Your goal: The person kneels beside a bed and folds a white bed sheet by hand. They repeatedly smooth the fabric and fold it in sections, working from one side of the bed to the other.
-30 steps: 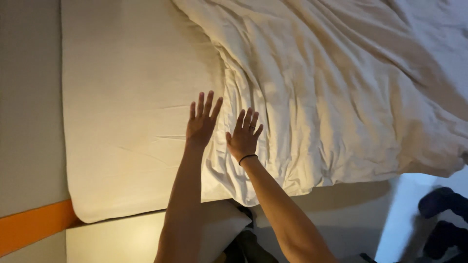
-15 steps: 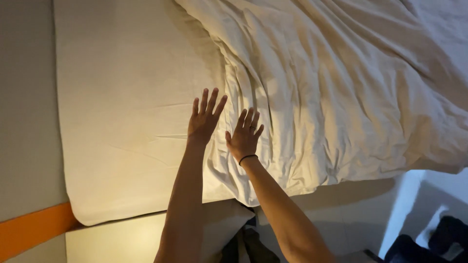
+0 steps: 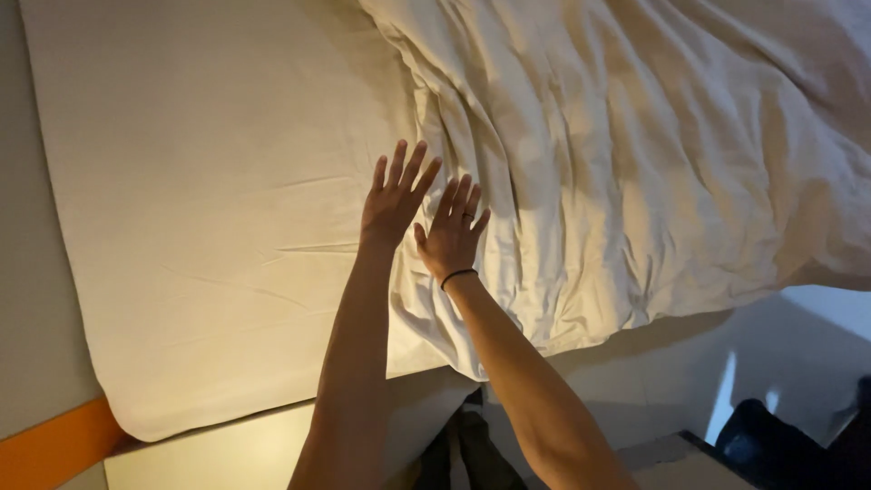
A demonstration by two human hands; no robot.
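Observation:
A cream rumpled duvet (image 3: 635, 154) covers the right part of a bed; its folded-back edge runs down the middle. The flat cream bedsheet (image 3: 209, 209) lies bare on the left. My left hand (image 3: 395, 198) rests palm down with fingers spread, right at the duvet's edge where it meets the sheet. Beside it my right hand (image 3: 451, 234) lies flat on the duvet, fingers apart, with a dark band on the wrist. Neither hand grips anything.
The mattress corner (image 3: 136, 422) hangs over a pale bed base (image 3: 218, 449). A grey wall with an orange strip (image 3: 50, 449) runs along the left. Dark shoes or bags (image 3: 798, 445) sit on the floor at the lower right.
Both hands have slid a little further up the bed along the duvet edge, staying flat. The view has shifted slightly, showing more of the sheet.

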